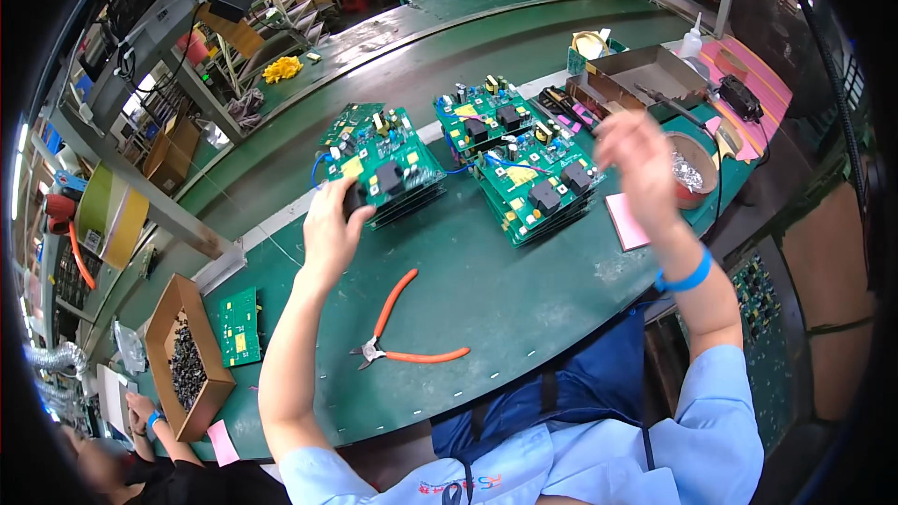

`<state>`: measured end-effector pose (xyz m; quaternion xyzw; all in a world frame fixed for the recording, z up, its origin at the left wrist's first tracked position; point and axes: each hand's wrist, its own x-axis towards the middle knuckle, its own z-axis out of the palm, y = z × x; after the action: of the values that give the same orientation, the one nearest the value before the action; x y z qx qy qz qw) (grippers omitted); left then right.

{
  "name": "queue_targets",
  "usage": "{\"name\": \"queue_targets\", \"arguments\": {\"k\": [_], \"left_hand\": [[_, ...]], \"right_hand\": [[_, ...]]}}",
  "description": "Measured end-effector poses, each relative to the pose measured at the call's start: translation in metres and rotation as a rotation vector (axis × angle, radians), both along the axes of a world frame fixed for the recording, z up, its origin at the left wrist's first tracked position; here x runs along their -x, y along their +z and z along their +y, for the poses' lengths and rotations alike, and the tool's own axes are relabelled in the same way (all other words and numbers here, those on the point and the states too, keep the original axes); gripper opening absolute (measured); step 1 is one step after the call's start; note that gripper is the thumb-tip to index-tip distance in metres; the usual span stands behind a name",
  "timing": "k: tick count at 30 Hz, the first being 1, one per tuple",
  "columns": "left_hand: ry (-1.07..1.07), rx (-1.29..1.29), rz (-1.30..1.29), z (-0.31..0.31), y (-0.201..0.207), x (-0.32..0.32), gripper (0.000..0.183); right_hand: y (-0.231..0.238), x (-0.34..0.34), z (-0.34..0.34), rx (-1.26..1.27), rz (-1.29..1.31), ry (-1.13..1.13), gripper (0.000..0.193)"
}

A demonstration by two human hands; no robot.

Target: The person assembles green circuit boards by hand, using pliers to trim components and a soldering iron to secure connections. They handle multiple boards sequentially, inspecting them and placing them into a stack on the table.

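My left hand (329,234) grips the near left edge of a green circuit board (388,154), with thumb and fingers around a black block part at its corner. That board lies on top of a stack at the middle of the bench. To its right stand more stacked circuit boards (528,173) carrying black blocks, yellow-wrapped parts and blue wires. My right hand (636,154) is raised to the right of these stacks, smeared by motion, so its fingers cannot be read. Orange-handled side cutters (426,356) lie spread on the bench in front of me.
At right are a metal tray (645,75), a round tub (694,168) with crumpled foil, a soldering iron (675,105) and a pink pad (625,222). At left, a cardboard box (161,318) of small black parts sits beside a loose board (240,325). Another person's hand (142,409) shows lower left.
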<state>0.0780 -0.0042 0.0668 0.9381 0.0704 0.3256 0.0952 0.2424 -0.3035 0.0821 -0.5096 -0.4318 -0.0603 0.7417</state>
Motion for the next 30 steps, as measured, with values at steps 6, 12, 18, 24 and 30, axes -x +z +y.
{"name": "queue_targets", "arguments": {"k": [6, 12, 18, 24, 30], "left_hand": [[0.063, -0.075, 0.098, 0.021, -0.024, -0.049, 0.041], [0.065, -0.008, 0.175, 0.016, -0.018, -0.044, 0.042], [0.028, -0.038, 0.103, 0.008, -0.014, -0.036, 0.04], [0.007, 0.045, 0.136, 0.008, -0.003, -0.033, 0.035], [0.156, 0.428, -0.117, 0.103, -0.006, -0.079, 0.02]], "right_hand": [[-0.066, 0.119, 0.069, 0.273, -0.755, 0.416, 0.01], [-0.094, 0.127, 0.098, 0.321, -0.905, 0.443, 0.009], [-0.107, 0.11, 0.097, 0.513, -0.768, 0.487, 0.011], [-0.109, 0.109, 0.096, 0.582, -0.674, 0.556, 0.01], [-0.111, 0.107, 0.096, 0.635, -0.672, 0.565, 0.009]]}}
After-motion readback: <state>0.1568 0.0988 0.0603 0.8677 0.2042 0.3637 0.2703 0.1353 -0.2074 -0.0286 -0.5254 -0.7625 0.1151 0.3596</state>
